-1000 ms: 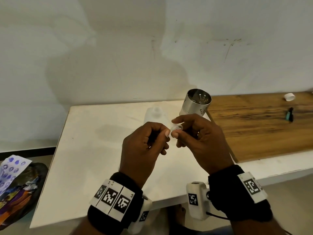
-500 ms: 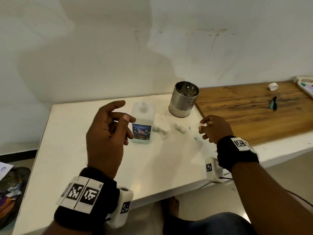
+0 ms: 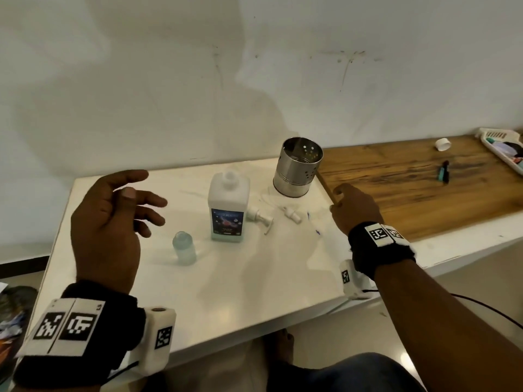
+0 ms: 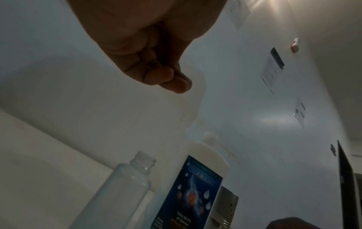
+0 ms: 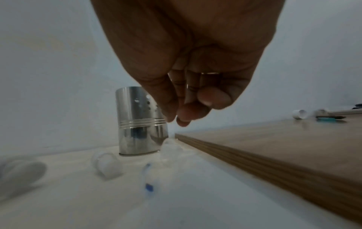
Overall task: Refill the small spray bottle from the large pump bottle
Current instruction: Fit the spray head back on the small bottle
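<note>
The left hand (image 3: 109, 222) is held above the white surface (image 3: 226, 292), fingers spread loosely, nothing gripped. Just beyond it the uncapped small spray bottle (image 3: 184, 248) is stood, then the large pump bottle (image 3: 228, 210). The right hand (image 3: 355, 206) is lowered near the surface with fingertips (image 5: 182, 119) bunched, empty.

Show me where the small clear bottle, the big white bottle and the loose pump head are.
small clear bottle (image 3: 184, 248): head view, its body.
big white bottle (image 3: 228, 222): head view, its blue label.
loose pump head (image 3: 259, 216): head view, its white collar and nozzle.
</note>
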